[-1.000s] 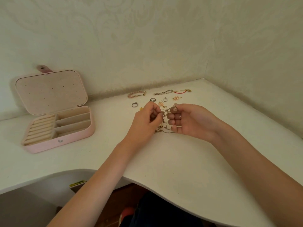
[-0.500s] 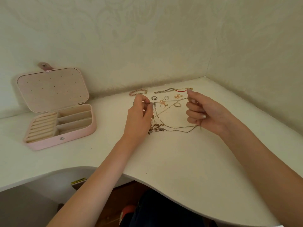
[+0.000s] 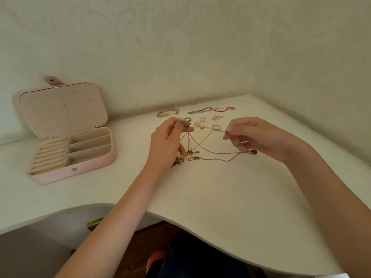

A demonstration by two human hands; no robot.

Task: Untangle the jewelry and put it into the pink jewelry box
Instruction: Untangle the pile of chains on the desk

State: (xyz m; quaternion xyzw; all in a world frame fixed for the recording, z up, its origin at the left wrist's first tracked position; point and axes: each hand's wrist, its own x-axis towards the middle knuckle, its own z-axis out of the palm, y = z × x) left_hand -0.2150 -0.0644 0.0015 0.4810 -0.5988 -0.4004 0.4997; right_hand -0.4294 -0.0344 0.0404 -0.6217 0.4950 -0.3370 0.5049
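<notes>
Untangling under way: left hand [image 3: 167, 143] and right hand [image 3: 259, 137] each pinching tangled necklace chains [image 3: 212, 151], sagging between pinches onto white desk [image 3: 200, 197]. Next: tease loops apart, then carry leftward to open pink jewelry box [image 3: 90, 163].

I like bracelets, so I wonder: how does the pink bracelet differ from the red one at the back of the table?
The pink bracelet looks thick and braided; the red bracelet is a thin cord. The pink one lies left of the silver chain bracelet, the red one right of it. Both lie flat on the white table, untouched, with gold-coloured ends.
</notes>
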